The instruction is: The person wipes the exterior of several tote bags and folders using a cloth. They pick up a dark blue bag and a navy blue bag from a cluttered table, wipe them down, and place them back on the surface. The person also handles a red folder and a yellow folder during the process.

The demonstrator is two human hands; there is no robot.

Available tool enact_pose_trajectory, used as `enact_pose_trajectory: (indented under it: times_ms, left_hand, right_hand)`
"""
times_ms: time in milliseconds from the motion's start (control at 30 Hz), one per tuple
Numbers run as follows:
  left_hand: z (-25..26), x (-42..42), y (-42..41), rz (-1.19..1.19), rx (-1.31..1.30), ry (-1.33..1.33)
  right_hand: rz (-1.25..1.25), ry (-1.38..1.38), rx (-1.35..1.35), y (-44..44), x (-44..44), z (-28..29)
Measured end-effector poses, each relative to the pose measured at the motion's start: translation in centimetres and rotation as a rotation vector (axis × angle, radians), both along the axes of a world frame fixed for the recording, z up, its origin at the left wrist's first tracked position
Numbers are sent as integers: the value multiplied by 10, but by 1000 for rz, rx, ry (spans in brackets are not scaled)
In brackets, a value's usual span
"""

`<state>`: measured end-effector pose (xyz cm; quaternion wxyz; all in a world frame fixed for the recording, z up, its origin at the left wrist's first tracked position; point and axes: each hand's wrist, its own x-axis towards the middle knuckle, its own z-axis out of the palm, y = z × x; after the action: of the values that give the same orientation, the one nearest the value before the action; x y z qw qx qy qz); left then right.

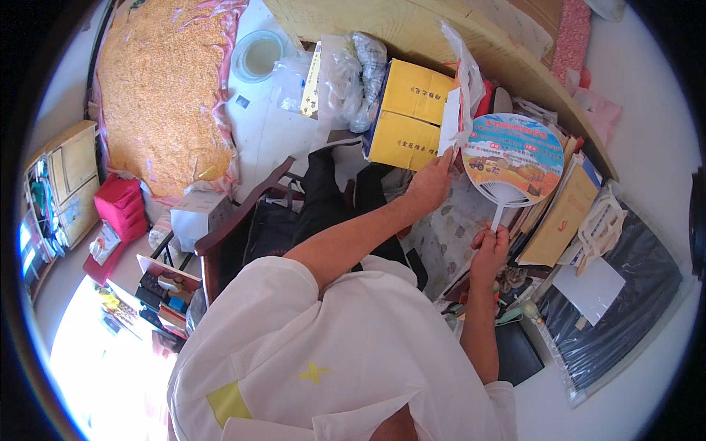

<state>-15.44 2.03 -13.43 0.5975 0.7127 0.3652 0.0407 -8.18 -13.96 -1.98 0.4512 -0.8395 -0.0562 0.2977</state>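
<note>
My right hand (488, 248) grips the white handle of a round plastic hand fan (513, 157). The fan's printed face, with writing and a farm picture, is turned up. Farther left, my left hand (433, 184) has its fingers closed at the lower end of a crumpled translucent plastic bag (469, 77). A flat white item (449, 121) lies against that bag; whether the fingers also hold it is unclear. Just beyond my left hand stands a yellow box (411, 113) bearing writing. Beside the fan, brown folders and papers (562, 212) are stacked on edge.
A wooden board (496, 49) runs behind the boxes and bags. White cloth straps (601, 220) and a white sheet (589, 292) lie by a dark plastic-wrapped panel (623, 308). A wooden chair arm (242, 206), a glass bowl (258, 56) and spread-out grain (165, 99) are leftward.
</note>
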Motion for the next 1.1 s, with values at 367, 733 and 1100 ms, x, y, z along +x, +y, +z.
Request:
enact_pose_trajectory:
  times_ms: [367, 733, 1100]
  left_hand:
    - [3, -7, 9, 32, -9, 26]
    - [-12, -3, 8, 141, -221, -110]
    - [-125, -57, 64, 126, -138, 115]
  right_hand:
    - [-5, -15, 13, -3, -10, -3]
    - [32, -13, -51, -9, -14, -8]
    - [2, 31, -38, -18, -11, -12]
